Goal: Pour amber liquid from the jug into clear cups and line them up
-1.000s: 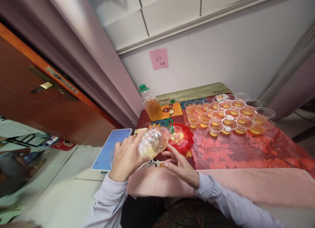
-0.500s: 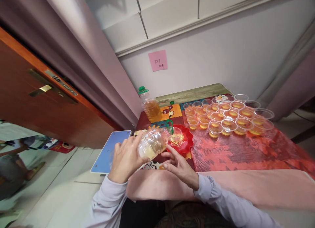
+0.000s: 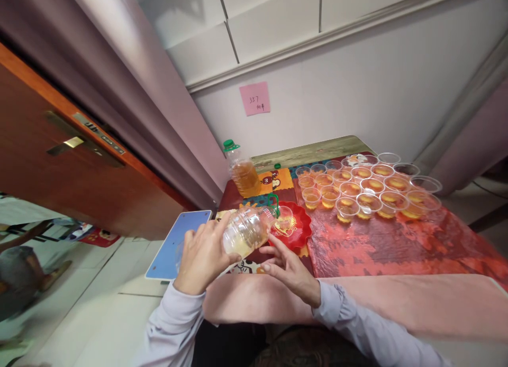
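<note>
My left hand [image 3: 206,250] is wrapped round a clear plastic bottle [image 3: 246,230], tilted nearly level with its neck pointing right. Some pale yellow liquid lies inside the bottle. A green ring handle [image 3: 273,202] shows at its neck. Under the mouth is a clear plastic cup [image 3: 286,217], standing in a red scalloped plate [image 3: 305,234]. My right hand [image 3: 291,269] has its fingers stretched out, the fingertips close to the bottle's neck; whether they touch it I cannot tell.
Rows of clear cups [image 3: 351,188] with amber liquid stand at the right of the table. A larger bottle [image 3: 245,177] with a green cap is upright at the back left, near a loose green cap [image 3: 277,166]. A blue board [image 3: 178,242] lies left. Another person [image 3: 19,277] is beyond the door.
</note>
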{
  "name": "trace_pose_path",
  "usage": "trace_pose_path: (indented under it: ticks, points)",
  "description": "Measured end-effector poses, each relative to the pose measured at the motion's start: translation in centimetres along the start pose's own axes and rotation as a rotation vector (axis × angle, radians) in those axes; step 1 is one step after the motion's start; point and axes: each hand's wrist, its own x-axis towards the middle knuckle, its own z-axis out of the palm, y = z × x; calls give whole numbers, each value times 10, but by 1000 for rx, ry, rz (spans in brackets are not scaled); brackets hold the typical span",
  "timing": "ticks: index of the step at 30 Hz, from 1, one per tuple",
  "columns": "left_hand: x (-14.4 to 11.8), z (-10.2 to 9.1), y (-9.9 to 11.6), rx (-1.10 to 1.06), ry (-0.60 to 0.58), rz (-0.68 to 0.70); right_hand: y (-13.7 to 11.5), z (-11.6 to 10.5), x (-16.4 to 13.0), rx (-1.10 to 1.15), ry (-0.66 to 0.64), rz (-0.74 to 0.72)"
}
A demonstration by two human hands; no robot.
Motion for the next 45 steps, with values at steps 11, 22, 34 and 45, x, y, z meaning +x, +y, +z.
trace_pose_path:
  ticks: [11,22,34,45]
  points:
    - [-1,-4,3,14,-9,-13,-2,3,-1,9,5,11]
    - [-2,-4,3,12,-14,-13,-2,2,-1,42,10,34]
    - [-2,-3,1,15,-14,-18,-3,3,0,17,-7,8]
    - [-2,-5,3,17,-23,-21,-3,3,-1,0,-17,-3]
